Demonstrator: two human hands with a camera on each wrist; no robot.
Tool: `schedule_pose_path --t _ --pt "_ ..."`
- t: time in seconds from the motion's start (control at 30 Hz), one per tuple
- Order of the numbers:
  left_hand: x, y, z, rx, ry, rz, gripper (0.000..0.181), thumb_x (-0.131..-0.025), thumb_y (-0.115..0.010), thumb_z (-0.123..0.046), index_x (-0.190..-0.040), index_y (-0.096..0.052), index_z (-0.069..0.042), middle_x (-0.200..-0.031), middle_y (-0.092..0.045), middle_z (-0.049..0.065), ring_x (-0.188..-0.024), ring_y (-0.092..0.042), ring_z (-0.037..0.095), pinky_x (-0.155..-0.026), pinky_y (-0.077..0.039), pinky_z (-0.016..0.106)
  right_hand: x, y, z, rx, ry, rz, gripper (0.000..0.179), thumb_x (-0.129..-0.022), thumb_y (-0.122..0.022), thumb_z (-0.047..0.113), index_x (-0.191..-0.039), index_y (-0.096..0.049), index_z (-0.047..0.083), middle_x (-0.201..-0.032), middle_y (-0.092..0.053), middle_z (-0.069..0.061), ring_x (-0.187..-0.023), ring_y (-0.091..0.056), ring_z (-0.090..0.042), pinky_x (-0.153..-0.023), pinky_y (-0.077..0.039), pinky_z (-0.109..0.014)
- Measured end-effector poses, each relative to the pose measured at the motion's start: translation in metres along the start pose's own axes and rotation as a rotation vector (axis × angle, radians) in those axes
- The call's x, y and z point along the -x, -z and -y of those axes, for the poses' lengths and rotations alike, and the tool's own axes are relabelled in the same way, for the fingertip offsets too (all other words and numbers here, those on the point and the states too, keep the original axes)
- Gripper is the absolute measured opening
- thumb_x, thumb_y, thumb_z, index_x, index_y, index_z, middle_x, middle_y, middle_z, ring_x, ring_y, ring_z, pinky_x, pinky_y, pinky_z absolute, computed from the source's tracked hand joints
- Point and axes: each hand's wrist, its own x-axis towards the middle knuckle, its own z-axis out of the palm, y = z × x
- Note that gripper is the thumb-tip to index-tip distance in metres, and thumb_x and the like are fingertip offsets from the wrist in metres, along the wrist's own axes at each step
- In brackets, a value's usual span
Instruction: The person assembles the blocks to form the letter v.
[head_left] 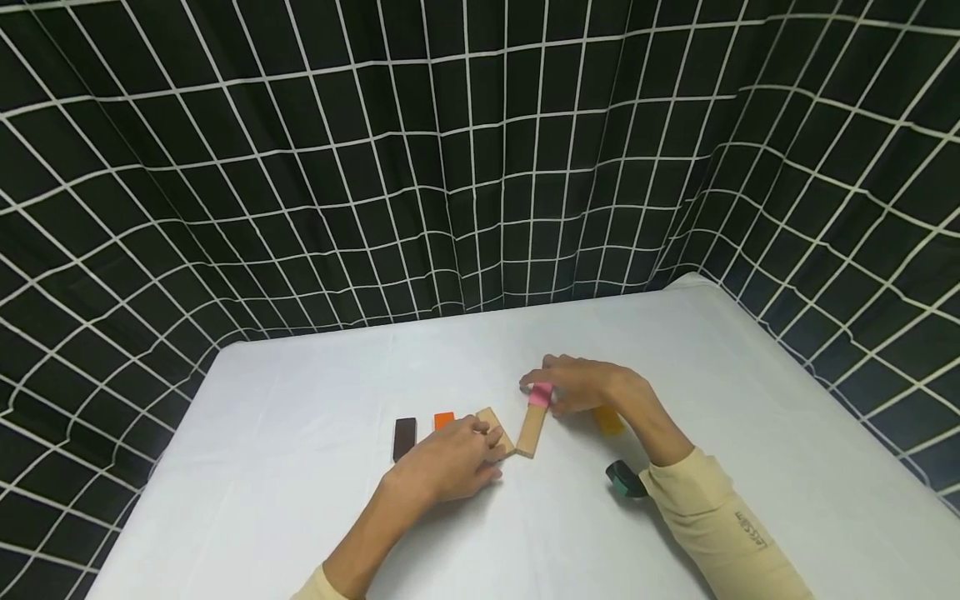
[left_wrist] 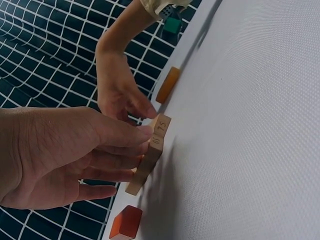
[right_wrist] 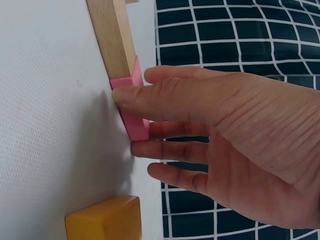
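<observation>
My right hand (head_left: 573,383) pinches a pink block (right_wrist: 132,122), with the thumb on its near side and fingers behind it. The pink block meets the far end of a plain wooden block (head_left: 532,431). A second wooden block (head_left: 495,427) slants the other way, the near ends of the two close together in a V. Straight fingers of my left hand (head_left: 450,457) overlap this second block, the fingertips right at it. Numbers are marked on the wooden block ends (left_wrist: 159,127) in the left wrist view.
Left of the wooden blocks lie an orange block (head_left: 444,419) and a dark brown block (head_left: 404,439). A yellow block (head_left: 608,421) lies partly hidden under the right forearm. A black and green wrist device (head_left: 626,481) sits by the right sleeve. Black gridded curtain (head_left: 465,167) surrounds the white table (head_left: 300,400).
</observation>
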Motion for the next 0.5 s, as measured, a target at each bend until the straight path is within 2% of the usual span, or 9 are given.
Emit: schedule_pose_path --t 0.13,0.23,0.37,0.5 --pt "0.0 0.001 0.002 -0.008 0.005 -0.014 0.039 -0.101 -0.069 -0.034 -0.136 -0.071 -0.017 -0.148 -0.065 0.001 -0.139 -0.059 0.023 -0.117 -0.051 0.034 0.002 0.005 -0.001 0.01 -0.015 -0.028 0.07 -0.09 -0.08 0.016 -0.153 -0.053 0.026 -0.126 -0.062 -0.006 -0.109 -0.059 -0.022 -0.099 -0.057 -0.049" --pt "0.0 0.001 0.002 0.019 0.011 -0.013 0.039 -0.101 -0.07 -0.034 -0.136 -0.071 -0.016 -0.147 -0.066 0.002 -0.139 -0.059 0.023 -0.117 -0.051 0.035 0.009 0.011 -0.003 -0.02 -0.053 -0.046 0.069 -0.09 -0.08 0.015 -0.153 -0.052 0.022 -0.142 -0.061 -0.009 -0.128 -0.06 -0.03 -0.112 -0.05 -0.058" --pt "0.0 -0.001 0.001 0.019 0.002 0.003 0.039 -0.101 -0.069 -0.034 -0.136 -0.071 -0.018 -0.149 -0.064 0.001 -0.14 -0.058 0.023 -0.119 -0.049 0.036 0.025 0.018 -0.008 -0.085 -0.098 -0.054 0.058 -0.093 -0.076 0.011 -0.148 -0.057 0.016 -0.155 -0.056 -0.011 -0.145 -0.05 -0.036 -0.121 -0.042 -0.062" --pt "0.001 -0.001 -0.001 0.005 0.0 0.003 0.038 -0.102 -0.068 -0.034 -0.136 -0.071 -0.019 -0.149 -0.064 -0.001 -0.14 -0.058 0.022 -0.119 -0.049 0.035 0.04 0.023 -0.011 -0.124 -0.136 -0.045 0.055 -0.091 -0.077 0.009 -0.143 -0.06 0.016 -0.154 -0.057 -0.01 -0.145 -0.051 -0.035 -0.12 -0.043 -0.061"
